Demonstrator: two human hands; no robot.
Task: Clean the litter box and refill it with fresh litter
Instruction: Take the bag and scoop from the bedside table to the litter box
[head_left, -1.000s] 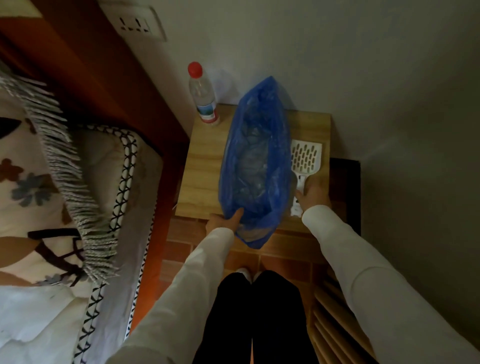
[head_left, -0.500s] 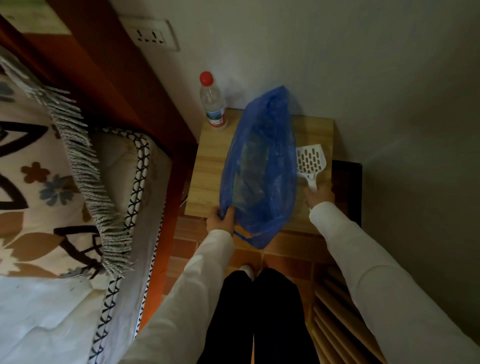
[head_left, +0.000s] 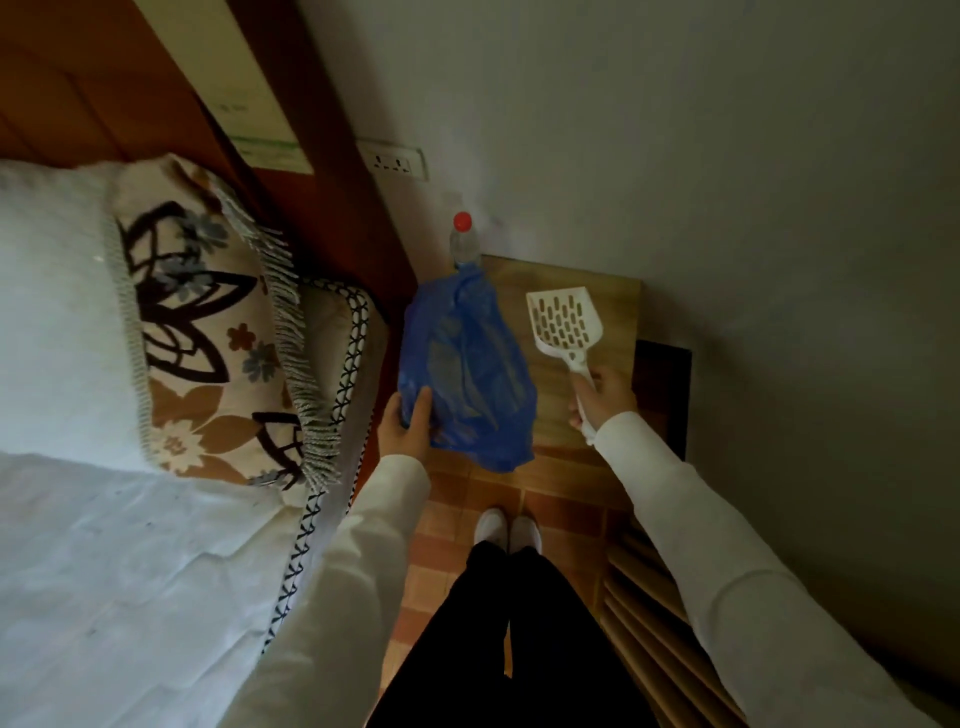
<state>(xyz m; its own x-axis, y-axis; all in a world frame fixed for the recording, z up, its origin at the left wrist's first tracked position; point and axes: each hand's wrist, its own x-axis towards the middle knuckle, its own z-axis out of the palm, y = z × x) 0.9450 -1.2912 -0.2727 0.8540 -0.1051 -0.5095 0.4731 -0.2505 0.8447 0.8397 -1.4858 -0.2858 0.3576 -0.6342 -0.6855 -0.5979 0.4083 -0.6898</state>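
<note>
A blue plastic bag (head_left: 470, 369) hangs lifted over the left part of a small wooden bedside table (head_left: 621, 301), its lower end past the table's front edge. My left hand (head_left: 405, 423) grips the bag's left edge. A white slotted litter scoop (head_left: 563, 325) is raised above the table's right side, its head pointing away from me. My right hand (head_left: 602, 397) is closed around the scoop's handle. No litter box is in view.
A clear water bottle with a red cap (head_left: 464, 241) stands at the table's back left corner by the wall. A bed with a patterned fringed pillow (head_left: 208, 332) fills the left. A slatted wooden rack (head_left: 654, 618) sits low right. Tiled floor (head_left: 441, 525) lies underfoot.
Both hands have lifted their objects off the table: the scoop rose with my right hand, and the bag was raised and bunched toward the left. The view pulled back and up.
</note>
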